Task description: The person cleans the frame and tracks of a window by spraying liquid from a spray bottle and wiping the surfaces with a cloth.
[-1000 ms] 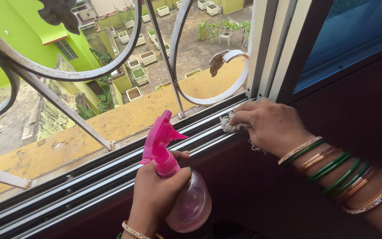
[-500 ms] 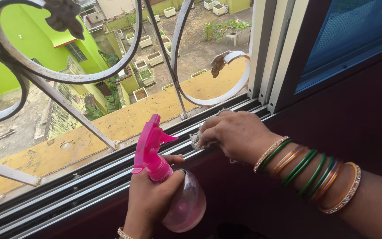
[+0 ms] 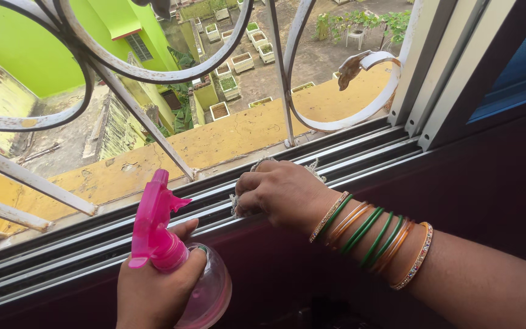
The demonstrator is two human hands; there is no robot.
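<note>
On the window track (image 3: 360, 159), right hand (image 3: 278, 194) clenched over a pale cloth (image 3: 257, 183), pressed into the middle rails. Near left, left hand (image 3: 153, 286) gripping a pink spray bottle (image 3: 178, 262), nozzle aimed right. Beyond, curved white grille (image 3: 147, 73) and open drop: loosened cloth likely lost outside.

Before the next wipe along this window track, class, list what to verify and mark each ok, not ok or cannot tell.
1. Cloth under right hand, pressed on the window track: ok.
2. Left hand grips the pink spray bottle upright: ok.
3. Nozzle aimed at the track: cannot tell.
4. Liquid left in bottle: cannot tell.
5. Bangles clear of the rails: ok.
</note>
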